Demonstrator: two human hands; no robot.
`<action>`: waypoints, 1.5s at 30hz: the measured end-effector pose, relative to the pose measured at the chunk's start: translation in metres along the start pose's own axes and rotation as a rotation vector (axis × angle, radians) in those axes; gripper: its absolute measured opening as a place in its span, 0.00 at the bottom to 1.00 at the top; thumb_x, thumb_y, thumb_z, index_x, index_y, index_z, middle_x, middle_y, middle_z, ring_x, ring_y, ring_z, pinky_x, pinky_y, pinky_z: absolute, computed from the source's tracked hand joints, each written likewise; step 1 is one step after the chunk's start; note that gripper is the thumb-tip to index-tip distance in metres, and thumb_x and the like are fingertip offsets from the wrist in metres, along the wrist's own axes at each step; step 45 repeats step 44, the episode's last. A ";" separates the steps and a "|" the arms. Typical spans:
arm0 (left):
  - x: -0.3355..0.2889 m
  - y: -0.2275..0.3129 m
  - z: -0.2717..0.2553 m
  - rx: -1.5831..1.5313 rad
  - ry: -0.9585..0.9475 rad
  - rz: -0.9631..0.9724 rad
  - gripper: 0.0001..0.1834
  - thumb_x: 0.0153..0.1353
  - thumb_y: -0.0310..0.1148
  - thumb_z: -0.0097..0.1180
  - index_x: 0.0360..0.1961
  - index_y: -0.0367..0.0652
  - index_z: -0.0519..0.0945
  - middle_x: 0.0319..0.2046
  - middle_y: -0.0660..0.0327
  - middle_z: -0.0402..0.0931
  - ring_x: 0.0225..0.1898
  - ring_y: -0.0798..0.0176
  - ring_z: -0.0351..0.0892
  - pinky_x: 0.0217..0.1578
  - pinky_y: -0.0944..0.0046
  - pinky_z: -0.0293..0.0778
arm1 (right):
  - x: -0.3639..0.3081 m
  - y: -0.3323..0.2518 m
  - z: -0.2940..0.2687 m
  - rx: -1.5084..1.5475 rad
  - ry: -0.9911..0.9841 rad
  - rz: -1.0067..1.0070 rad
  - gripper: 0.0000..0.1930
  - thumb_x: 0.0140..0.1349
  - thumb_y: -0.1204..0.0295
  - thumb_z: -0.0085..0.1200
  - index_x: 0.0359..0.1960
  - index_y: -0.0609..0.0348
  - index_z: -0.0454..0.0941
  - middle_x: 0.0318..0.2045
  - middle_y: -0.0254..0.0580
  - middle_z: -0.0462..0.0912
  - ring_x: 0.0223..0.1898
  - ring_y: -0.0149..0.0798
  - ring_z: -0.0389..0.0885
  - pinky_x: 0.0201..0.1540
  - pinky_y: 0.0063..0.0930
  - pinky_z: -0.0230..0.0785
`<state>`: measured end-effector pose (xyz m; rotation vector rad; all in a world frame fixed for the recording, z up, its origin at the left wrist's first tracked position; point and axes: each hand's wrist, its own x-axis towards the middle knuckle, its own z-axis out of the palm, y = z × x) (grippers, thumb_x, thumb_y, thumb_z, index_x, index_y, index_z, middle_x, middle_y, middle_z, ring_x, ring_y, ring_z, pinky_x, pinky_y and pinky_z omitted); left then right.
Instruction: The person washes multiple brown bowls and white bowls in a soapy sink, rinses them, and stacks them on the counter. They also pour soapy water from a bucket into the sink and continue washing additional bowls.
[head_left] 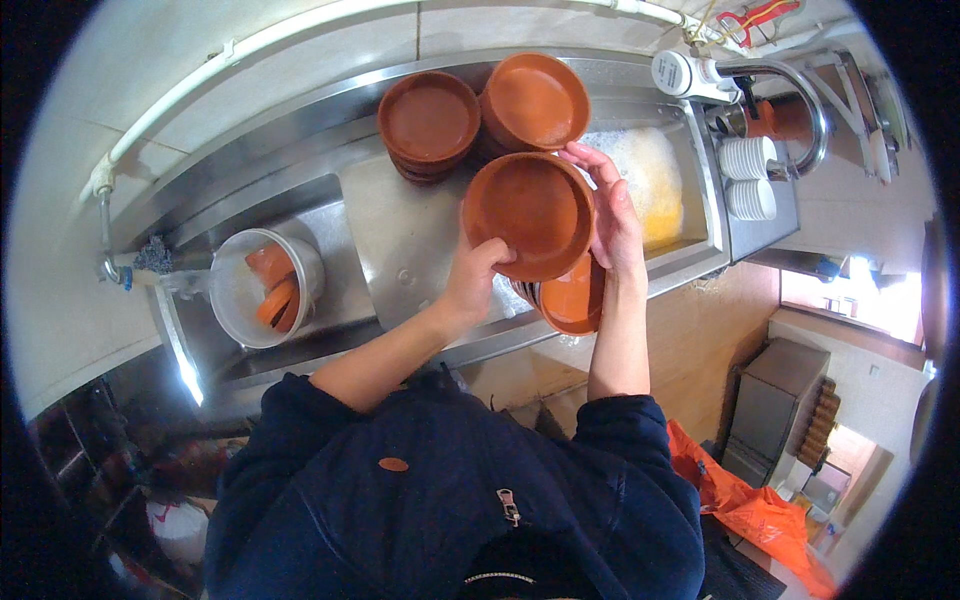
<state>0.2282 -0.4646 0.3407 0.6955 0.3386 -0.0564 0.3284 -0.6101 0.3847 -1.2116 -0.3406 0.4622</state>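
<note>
A round brown clay dish (pixel 530 217) is held up over the sink's front part, its hollow side facing me. My left hand (pixel 472 280) is closed on its lower left edge, thumb over the rim and the other fingers hidden behind. At the dish's right edge is my right hand (pixel 615 215), fingers stretched and slightly apart; whether it bears any weight I cannot tell. Below the held dish, several clay dishes (pixel 574 300) stand tilted at the front edge. Behind it are two piles of clay dishes, a left pile (pixel 430 115) and a right pile (pixel 537 100).
A white bucket (pixel 222 305) with clay pieces inside stands in the left basin. The right basin (pixel 650 185) holds foamy, yellowish water. Past it are a curved metal tap (pixel 822 115) and stacked white cups (pixel 748 180). An orange bag or cloth (pixel 745 500) lies at lower right.
</note>
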 end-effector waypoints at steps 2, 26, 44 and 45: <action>-0.002 -0.003 -0.005 -0.036 0.035 -0.044 0.34 0.45 0.22 0.45 0.58 0.43 0.60 0.49 0.59 0.67 0.49 0.64 0.68 0.51 0.64 0.64 | 0.000 0.003 -0.003 -0.029 0.022 0.010 0.39 0.58 0.39 0.42 0.58 0.62 0.60 0.55 0.47 0.63 0.60 0.42 0.61 0.63 0.38 0.54; -0.152 0.150 -0.412 -0.092 0.983 0.029 0.21 0.42 0.32 0.47 0.42 0.43 0.68 0.36 0.56 0.71 0.29 0.59 0.72 0.19 0.66 0.73 | 0.009 0.012 -0.021 0.047 0.313 0.147 0.21 0.65 0.53 0.42 0.45 0.60 0.69 0.45 0.46 0.73 0.52 0.48 0.71 0.55 0.40 0.64; -0.090 0.085 -0.256 0.596 0.621 0.043 0.14 0.56 0.32 0.54 0.43 0.39 0.74 0.33 0.62 0.73 0.32 0.67 0.73 0.32 0.68 0.71 | 0.045 0.004 -0.029 -0.130 0.432 0.258 0.32 0.58 0.52 0.52 0.58 0.57 0.59 0.52 0.39 0.68 0.55 0.40 0.64 0.55 0.34 0.59; -0.090 0.085 -0.256 0.596 0.621 0.043 0.14 0.56 0.32 0.54 0.43 0.39 0.74 0.33 0.62 0.73 0.32 0.67 0.73 0.32 0.68 0.71 | 0.045 0.004 -0.029 -0.130 0.432 0.258 0.32 0.58 0.52 0.52 0.58 0.57 0.59 0.52 0.39 0.68 0.55 0.40 0.64 0.55 0.34 0.59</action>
